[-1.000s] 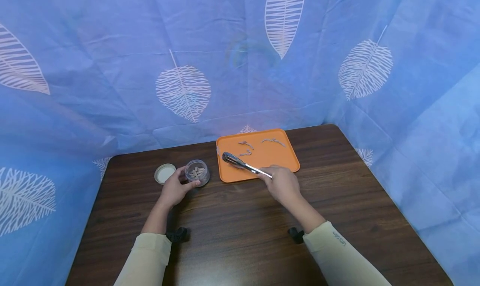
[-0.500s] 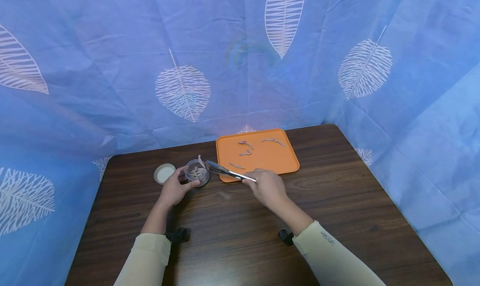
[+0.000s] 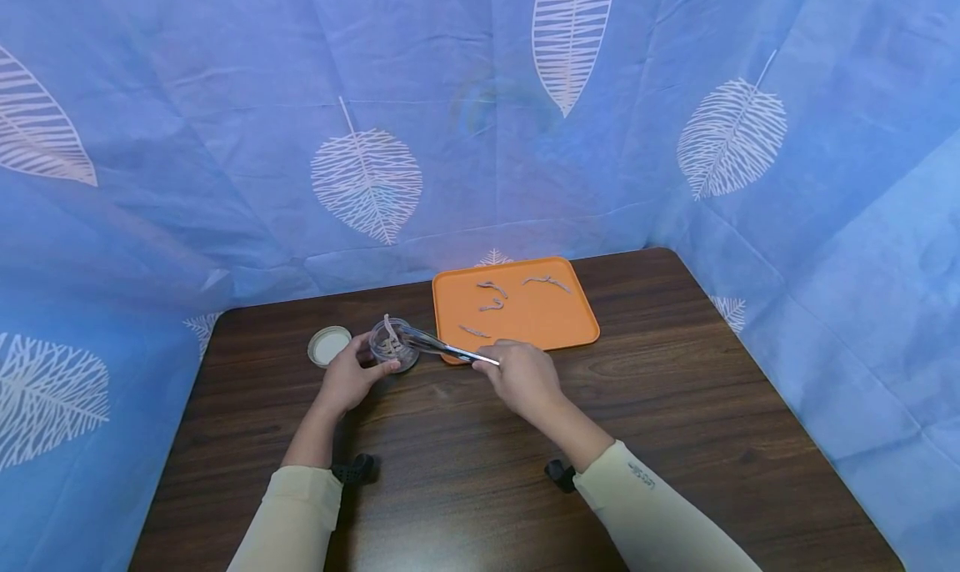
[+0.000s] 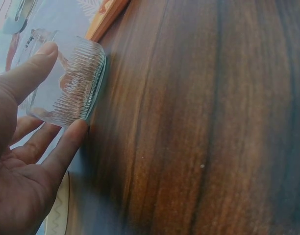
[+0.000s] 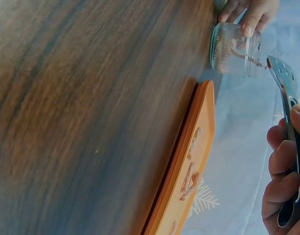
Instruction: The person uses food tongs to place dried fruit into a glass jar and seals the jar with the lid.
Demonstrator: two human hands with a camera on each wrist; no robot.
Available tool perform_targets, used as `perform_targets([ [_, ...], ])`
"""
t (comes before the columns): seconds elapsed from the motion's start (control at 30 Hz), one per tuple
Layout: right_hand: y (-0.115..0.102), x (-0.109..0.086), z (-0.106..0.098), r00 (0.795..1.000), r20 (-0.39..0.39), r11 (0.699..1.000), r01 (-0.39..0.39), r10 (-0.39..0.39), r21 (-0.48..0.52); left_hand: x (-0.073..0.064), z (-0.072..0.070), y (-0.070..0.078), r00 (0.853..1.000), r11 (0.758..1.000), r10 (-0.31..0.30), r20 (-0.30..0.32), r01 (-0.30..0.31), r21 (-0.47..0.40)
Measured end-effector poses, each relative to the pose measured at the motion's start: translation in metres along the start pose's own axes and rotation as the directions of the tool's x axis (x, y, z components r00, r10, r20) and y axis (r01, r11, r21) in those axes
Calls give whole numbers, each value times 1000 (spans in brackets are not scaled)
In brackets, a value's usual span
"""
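Observation:
My left hand [image 3: 349,379] grips a clear ribbed glass jar [image 4: 74,83], thumb on one side and fingers on the other. The jar stands on the table with several pinkish-brown strips inside. A metal pair of tongs [image 5: 286,93] is held in my right hand [image 3: 528,378], its tips over the jar's mouth. One thin strip [image 3: 387,325] sticks up past the rim near those tips; whether the tongs still pinch it, I cannot tell. To the right, an orange tray [image 3: 558,326] carries several similar curled strips [image 3: 491,305].
A round lid [image 3: 329,347] lies on the table left of the jar, close to my left hand. The dark wooden table [image 3: 465,472] ends at a blue leaf-patterned curtain [image 3: 450,155] behind the tray.
My right hand has moved left with the tongs, from over the tray to the jar's mouth, bringing a strip along. The left hand and jar have stayed put.

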State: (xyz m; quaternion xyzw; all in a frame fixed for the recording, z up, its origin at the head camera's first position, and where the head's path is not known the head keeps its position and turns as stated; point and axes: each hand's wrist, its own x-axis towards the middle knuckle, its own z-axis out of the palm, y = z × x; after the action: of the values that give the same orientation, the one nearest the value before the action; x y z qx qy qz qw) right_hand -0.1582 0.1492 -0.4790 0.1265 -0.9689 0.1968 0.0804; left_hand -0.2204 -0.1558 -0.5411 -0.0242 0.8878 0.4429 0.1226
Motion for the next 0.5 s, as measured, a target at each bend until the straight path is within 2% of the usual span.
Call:
perform_targets([
  [0.5, -1, 1, 5, 1000, -17, 1000, -8, 8, 21, 3, 1, -4, 1000, 1000, 3, -3, -3, 1],
])
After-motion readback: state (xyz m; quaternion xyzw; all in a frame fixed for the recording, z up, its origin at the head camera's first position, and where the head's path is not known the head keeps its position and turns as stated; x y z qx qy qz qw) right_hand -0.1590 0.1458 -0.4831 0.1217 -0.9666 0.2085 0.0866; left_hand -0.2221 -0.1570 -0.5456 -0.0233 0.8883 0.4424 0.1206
